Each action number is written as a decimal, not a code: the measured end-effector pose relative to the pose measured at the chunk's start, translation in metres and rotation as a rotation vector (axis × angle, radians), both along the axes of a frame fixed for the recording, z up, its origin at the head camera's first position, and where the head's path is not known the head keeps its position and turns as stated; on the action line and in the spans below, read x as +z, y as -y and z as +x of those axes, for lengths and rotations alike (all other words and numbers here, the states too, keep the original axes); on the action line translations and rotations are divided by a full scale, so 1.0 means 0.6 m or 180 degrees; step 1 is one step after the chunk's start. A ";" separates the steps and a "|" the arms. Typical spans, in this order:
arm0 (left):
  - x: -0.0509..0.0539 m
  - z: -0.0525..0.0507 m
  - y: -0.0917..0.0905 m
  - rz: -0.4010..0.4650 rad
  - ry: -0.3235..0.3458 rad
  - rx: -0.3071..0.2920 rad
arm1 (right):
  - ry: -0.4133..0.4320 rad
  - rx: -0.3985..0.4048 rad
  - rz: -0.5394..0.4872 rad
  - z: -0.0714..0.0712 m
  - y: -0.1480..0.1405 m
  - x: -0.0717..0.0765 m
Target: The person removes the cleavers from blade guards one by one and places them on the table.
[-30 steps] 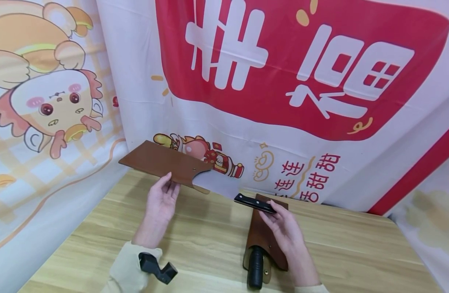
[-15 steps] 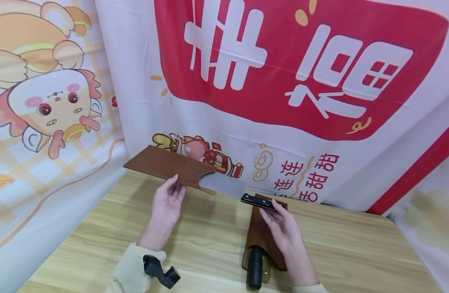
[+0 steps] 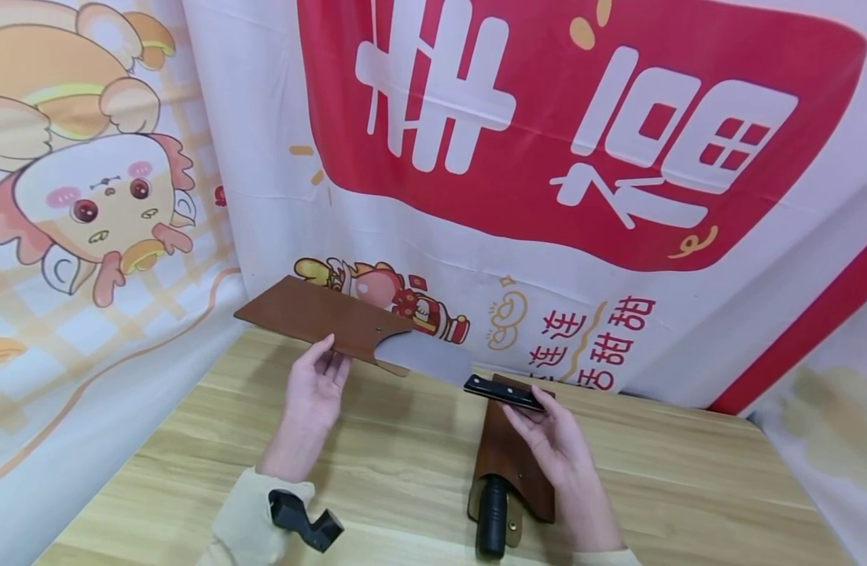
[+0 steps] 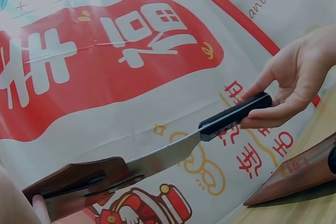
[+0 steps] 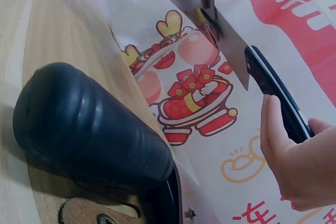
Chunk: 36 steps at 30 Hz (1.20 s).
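A cleaver with a riveted black handle (image 3: 502, 391) and a broad steel blade (image 3: 429, 358) is partly inside a brown leather sheath (image 3: 320, 316), held in the air above the table. My left hand (image 3: 314, 393) grips the sheath by its lower edge, thumb on the near face. Toward the rear of the handle, my right hand (image 3: 552, 440) pinches it between thumb and fingers, as the left wrist view also shows on the black handle (image 4: 236, 115). The blade's front part is hidden in the sheath.
A second brown sheath (image 3: 507, 456) lies on the wooden table (image 3: 398, 487) with a ribbed black handle (image 3: 493, 519) sticking out of it, below my right hand. Printed cloth (image 3: 582, 314) hangs behind the table. A black wrist mount (image 3: 304, 519) sits on my left sleeve.
The cleaver's handle has shifted slightly right with my right hand. My left hand and the sheath went a little right, then back left. Slightly more blade shows now.
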State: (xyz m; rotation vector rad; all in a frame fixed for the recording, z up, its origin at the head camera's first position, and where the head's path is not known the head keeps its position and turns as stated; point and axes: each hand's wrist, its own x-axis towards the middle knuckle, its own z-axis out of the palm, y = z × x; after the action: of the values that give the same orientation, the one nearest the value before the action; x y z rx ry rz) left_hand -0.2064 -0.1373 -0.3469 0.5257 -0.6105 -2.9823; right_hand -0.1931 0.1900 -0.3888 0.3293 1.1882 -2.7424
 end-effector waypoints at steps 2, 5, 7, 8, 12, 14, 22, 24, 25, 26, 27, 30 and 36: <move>0.001 0.000 0.002 0.0005 -0.0005 0.0005 | -0.0010 0.0045 0.0002 0.000 -0.002 0.002; 0.001 -0.001 0.005 0.0024 -0.0028 0.0008 | -0.0028 0.0064 -0.0041 0.001 -0.005 0.005; 0.002 -0.001 0.007 -0.0005 -0.0055 0.0029 | -0.0046 0.0068 -0.0024 0.002 -0.009 0.007; 0.001 -0.001 0.008 -0.0015 -0.0065 0.0045 | -0.0050 0.0064 -0.0021 0.003 -0.011 0.007; 0.002 -0.003 0.011 -0.0141 -0.0100 0.0113 | -0.0061 0.0055 0.0018 0.007 -0.024 0.014; 0.001 -0.004 0.015 -0.0178 -0.0106 0.0133 | -0.0068 0.0053 -0.0002 0.009 -0.030 0.017; 0.003 -0.007 0.029 -0.0142 -0.0124 0.0208 | -0.0292 0.0161 -0.0107 0.014 -0.054 0.026; 0.003 -0.007 0.032 -0.0128 -0.0134 0.0251 | -0.0374 0.0214 -0.0174 0.015 -0.058 0.027; 0.003 -0.007 0.034 -0.0126 -0.0143 0.0270 | -0.0409 0.0246 -0.0203 0.015 -0.060 0.028; 0.003 -0.007 0.036 -0.0113 -0.0144 0.0296 | -0.0427 0.0271 -0.0232 0.014 -0.062 0.029; 0.003 -0.007 0.037 -0.0120 -0.0156 0.0319 | -0.0439 0.0297 -0.0255 0.014 -0.063 0.030; 0.003 -0.007 0.043 -0.0101 -0.0158 0.0392 | -0.0449 0.0341 -0.0220 0.015 -0.065 0.034; 0.001 -0.009 0.052 -0.0119 -0.0100 0.0485 | -0.0413 0.0388 -0.0131 0.017 -0.069 0.040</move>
State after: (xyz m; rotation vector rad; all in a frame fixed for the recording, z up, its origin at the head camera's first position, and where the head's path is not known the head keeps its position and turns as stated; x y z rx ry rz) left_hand -0.2116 -0.1687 -0.3460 0.4979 -0.5937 -2.8251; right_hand -0.1829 0.2314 -0.3650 0.0726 1.1384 -2.7130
